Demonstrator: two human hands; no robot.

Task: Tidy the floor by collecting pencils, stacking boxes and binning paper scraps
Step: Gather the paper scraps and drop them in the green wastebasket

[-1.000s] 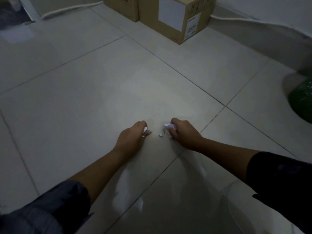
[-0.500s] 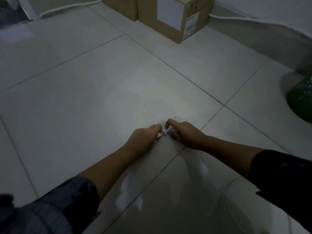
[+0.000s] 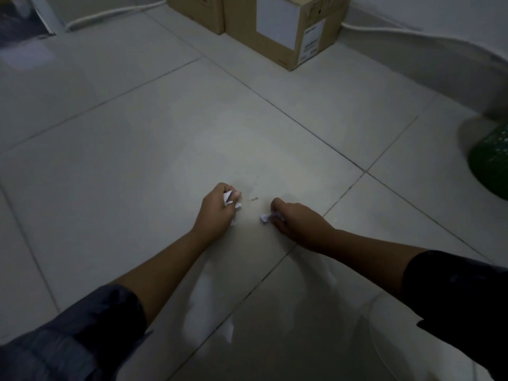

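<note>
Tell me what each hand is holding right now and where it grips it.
The left hand pinches crumpled white paper scraps between fingertips and thumb. The right hand grips another white scrap, one end poking out.

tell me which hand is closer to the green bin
Right. The right hand holds scraps on the floor, on the side toward the green bin at the right edge; the left hand sits farther left, also holding scraps.

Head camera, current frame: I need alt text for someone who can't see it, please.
Two bare hands reach down to a pale tiled floor, the left hand and the right hand each gripping crumpled white paper scraps. A tiny scrap lies between them; cardboard boxes stand beyond, and a green basket is at the right edge.
</note>
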